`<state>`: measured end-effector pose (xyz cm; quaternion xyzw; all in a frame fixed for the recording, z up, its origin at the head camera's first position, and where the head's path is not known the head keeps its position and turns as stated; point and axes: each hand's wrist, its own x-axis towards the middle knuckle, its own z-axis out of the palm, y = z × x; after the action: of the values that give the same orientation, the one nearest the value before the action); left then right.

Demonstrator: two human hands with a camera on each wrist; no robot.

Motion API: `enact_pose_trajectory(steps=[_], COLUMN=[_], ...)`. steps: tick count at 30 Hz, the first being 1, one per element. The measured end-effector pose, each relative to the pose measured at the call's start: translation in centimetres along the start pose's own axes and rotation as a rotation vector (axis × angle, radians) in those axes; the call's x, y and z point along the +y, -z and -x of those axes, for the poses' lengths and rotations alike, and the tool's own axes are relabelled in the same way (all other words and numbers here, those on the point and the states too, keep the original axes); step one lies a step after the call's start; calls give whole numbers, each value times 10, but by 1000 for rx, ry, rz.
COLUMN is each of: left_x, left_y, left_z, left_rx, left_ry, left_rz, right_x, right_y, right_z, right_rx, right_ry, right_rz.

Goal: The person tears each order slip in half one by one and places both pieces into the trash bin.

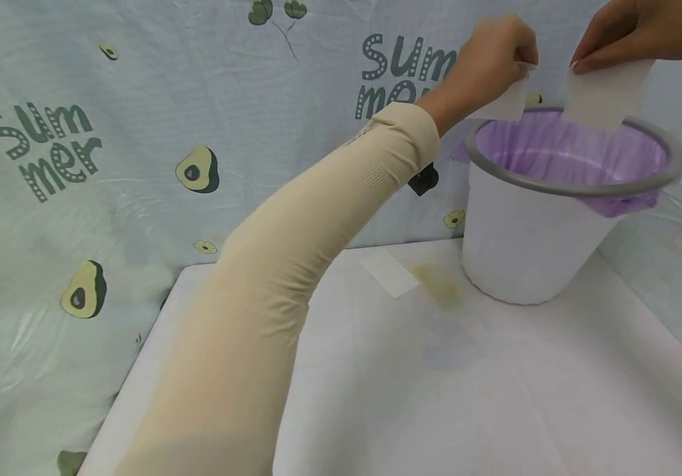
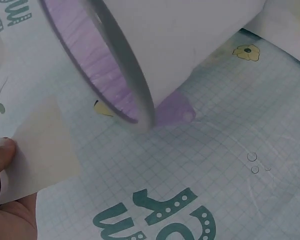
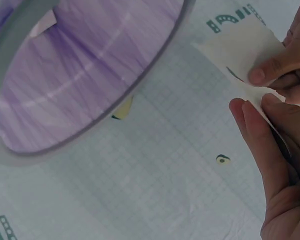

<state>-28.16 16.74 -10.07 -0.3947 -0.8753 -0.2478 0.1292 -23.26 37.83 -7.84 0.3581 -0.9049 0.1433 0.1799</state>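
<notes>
My left hand (image 1: 490, 63), at the end of a cream sleeve (image 1: 311, 238), pinches a piece of white paper (image 1: 509, 104) near the back rim of the bin. A second white paper piece (image 1: 605, 96) hangs from my right hand (image 1: 656, 33), pinched between thumb and fingers, and overlaps the bin opening in the head view. The white bin (image 1: 525, 238) has a grey rim and a purple liner bag (image 1: 555, 149). Inside it, the right wrist view shows a small pale scrap (image 3: 44, 24) against the liner. In the left wrist view, thumb and fingers hold the paper (image 2: 42, 155) by one edge.
A small white printed slip (image 1: 390, 273) lies on the white tabletop (image 1: 495, 396), left of the bin. Beside it is a yellowish stain (image 1: 438, 284). Patterned cloth (image 1: 139, 198) with avocados and lettering hangs behind and along the sides.
</notes>
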Motion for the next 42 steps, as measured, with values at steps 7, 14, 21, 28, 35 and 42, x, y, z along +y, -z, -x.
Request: enact_pose_trajectory(steps=[7,14,21,28,35,42], left_x=[2,-1,-1,2,1,-1], left_y=[3,-2,-7,-8,-14,-23], left_z=[-8,-11,-13,-17,-21,-26], left_rx=[15,-4,-45,-92,-84,-111], left_ry=[65,79,118,170,196,236], left_rz=[-2,-24,-19,-13,34,70], right_x=[-1,2,7,21,24,20], right_y=[-7,-12,-12,-9,-9,-10], right_z=[-19,-32,-35,-31,-28,-24], right_rx=[-98,-144,-263,-287,-310,-319], right_ry=[-98,-87,-189,-208,-279,-238], right_rz=[204,219,209,219,237,314])
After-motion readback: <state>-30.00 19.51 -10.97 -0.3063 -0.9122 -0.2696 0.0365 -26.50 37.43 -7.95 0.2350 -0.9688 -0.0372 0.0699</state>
